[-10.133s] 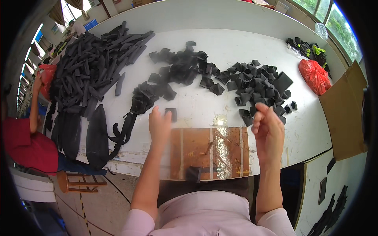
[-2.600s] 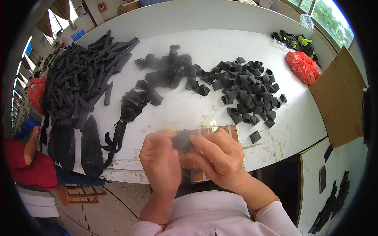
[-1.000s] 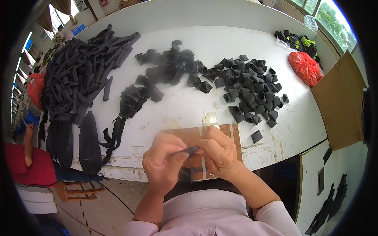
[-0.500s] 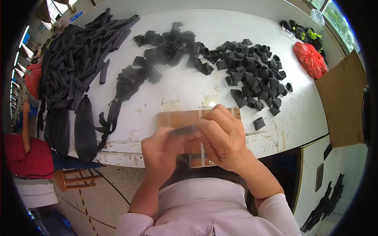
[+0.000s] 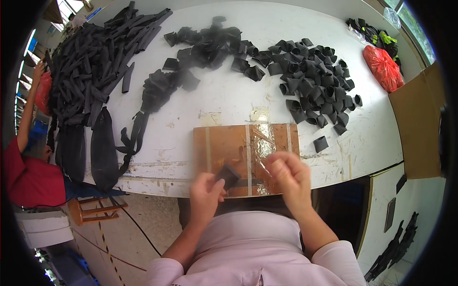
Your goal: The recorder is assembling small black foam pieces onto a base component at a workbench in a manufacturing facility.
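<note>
Left hand (image 5: 206, 194) pinches a small black fabric piece (image 5: 228, 175) at the near edge of the white tabletop (image 5: 224, 102), over the taped brown board (image 5: 229, 145). Right hand (image 5: 289, 177) is just beside it, fingers curled in a loose pinch; motion blur hides whether it grips anything, possibly a thread or the clear tape, cannot tell. Progress judgement: plenty left. A big heap of short black loops (image 5: 315, 81) sits far right of the board, one stray loop (image 5: 321, 143) lies just beside the board's right edge, and a second clump of black pieces (image 5: 210, 43) sits farther back. Long black strips (image 5: 90, 57) pile up on the far left with a strapped black pouch (image 5: 104, 148) near the tabletop edge. Red bag (image 5: 381, 66) at the far right corner. Another person in a red top (image 5: 28, 176) at far left.
</note>
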### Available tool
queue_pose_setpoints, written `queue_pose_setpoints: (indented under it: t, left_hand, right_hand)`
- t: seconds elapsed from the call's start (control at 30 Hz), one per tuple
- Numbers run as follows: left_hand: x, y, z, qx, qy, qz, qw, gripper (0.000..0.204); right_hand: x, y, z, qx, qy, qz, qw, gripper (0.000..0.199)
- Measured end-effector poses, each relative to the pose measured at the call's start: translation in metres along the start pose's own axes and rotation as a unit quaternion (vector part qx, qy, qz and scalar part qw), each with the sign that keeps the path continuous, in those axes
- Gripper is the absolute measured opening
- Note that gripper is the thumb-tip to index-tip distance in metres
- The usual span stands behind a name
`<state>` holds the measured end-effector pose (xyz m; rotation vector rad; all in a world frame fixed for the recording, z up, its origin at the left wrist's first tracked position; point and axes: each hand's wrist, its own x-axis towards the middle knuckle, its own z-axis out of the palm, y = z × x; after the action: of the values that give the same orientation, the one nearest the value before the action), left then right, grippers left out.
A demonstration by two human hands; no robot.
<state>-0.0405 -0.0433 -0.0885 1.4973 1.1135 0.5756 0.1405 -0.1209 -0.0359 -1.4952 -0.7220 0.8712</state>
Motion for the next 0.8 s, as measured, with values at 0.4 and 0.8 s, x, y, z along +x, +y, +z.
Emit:
queue_pose_setpoints:
  t: [0.4,0.8]
  left_hand:
    - [-0.009,0.033,-0.001,-0.443,-0.184,-0.112,0.87,0.037]
    - [0.008,0.066,-0.017,-0.205,-0.266,-0.114,0.935,0.007]
  right_hand:
    - [0.001,0.001,-0.001,-0.087,-0.22,-0.099,0.967,0.008]
    - [0.014,-0.016,0.001,-0.226,-0.309,-0.179,0.907,0.008]
